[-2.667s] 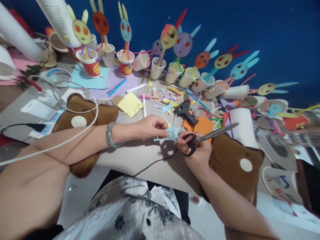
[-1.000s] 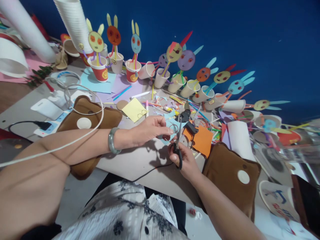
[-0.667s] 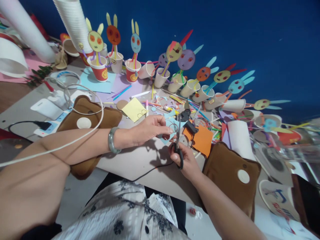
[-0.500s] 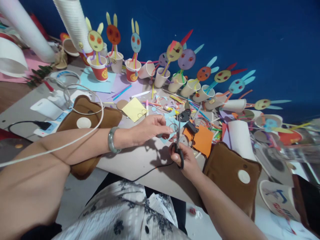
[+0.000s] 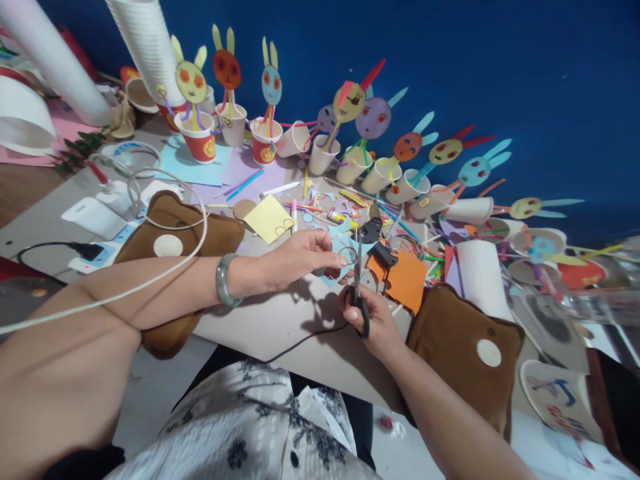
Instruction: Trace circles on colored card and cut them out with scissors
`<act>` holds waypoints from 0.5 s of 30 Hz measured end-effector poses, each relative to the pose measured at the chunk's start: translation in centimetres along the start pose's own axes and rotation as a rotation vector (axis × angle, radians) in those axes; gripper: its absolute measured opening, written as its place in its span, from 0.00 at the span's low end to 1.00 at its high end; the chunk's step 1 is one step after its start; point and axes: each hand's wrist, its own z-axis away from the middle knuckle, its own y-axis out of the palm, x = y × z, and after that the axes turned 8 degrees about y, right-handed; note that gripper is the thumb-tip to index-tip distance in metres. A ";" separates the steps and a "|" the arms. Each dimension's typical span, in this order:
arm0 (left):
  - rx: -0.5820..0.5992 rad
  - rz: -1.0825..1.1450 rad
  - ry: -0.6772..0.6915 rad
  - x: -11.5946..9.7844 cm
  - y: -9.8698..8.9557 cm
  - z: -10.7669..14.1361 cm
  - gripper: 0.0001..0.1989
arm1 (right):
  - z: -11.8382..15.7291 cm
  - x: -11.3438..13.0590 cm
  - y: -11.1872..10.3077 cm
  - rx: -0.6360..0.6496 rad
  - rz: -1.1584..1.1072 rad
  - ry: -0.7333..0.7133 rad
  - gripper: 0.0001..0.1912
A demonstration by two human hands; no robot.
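Note:
Thumb and fingers of my left hand (image 5: 307, 259) pinch a light blue piece of paper (image 5: 349, 253) with a round outline drawn on it. My right hand (image 5: 373, 320) is wrapped round the black handles of a pair of scissors (image 5: 358, 293). The blades point up and away from me, just right of the blue paper; whether they touch it is hard to tell. A black glue gun (image 5: 373, 230) lies beyond the blades, beside an orange sheet (image 5: 406, 280). Left of it, a yellow paper (image 5: 269, 219) carries small drawn outlines.
Paper-faced figures stand in cups (image 5: 325, 155) along the blue wall. Brown cushions (image 5: 465, 353) lie at both sides. A white cable (image 5: 193, 247) crosses over my left forearm, and a black cord (image 5: 305, 339) runs to the table's front edge. Paper scraps and sticks lie mid-table.
The scissors have shifted very slightly to the right in my right hand. My left hand and the blue paper look almost unchanged.

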 end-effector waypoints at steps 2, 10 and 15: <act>0.001 0.008 0.001 0.0 0.0 0.0 0.09 | 0.0 0.0 0.0 -0.001 0.008 0.003 0.34; 0.002 0.020 0.009 0.1 -0.1 0.0 0.10 | 0.0 0.2 -0.2 0.000 0.012 0.004 0.35; 0.023 0.026 0.019 0.2 -0.3 0.0 0.11 | 0.1 0.0 -0.2 0.002 0.000 0.010 0.35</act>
